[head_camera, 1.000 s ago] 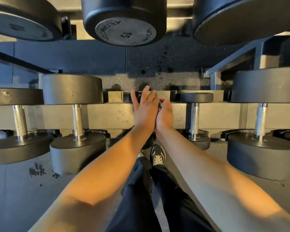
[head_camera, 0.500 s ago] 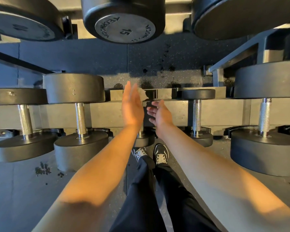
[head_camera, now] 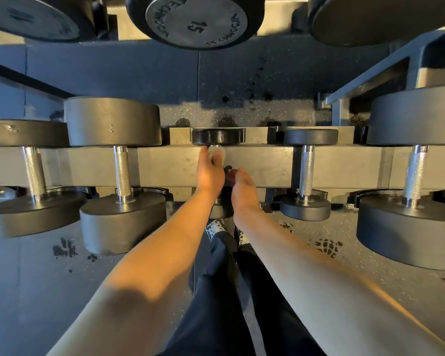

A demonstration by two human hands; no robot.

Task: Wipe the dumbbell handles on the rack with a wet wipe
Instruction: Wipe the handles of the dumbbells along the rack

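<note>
A small black dumbbell (head_camera: 217, 136) lies across the grey rack rail (head_camera: 262, 165) in the middle, its handle mostly hidden by my hands. My left hand (head_camera: 209, 172) pinches a white wet wipe (head_camera: 216, 151) against the top of that handle, just under the far head. Right beside it, my right hand (head_camera: 242, 187) curls its fingers around the lower part of the handle. Knurled steel handles of neighbouring dumbbells stand at left (head_camera: 122, 170) and right (head_camera: 306, 170).
Bigger dumbbells fill the rail at far left (head_camera: 34, 170) and far right (head_camera: 416, 173). An upper tier of dumbbells hangs overhead, one marked 15 (head_camera: 195, 21). Below are my dark trousers, my shoes (head_camera: 215, 228) and speckled rubber floor.
My left hand went from lying flat against the handle to pinching the wipe at its top end. My right hand closed round the lower handle. The view shifted slightly.
</note>
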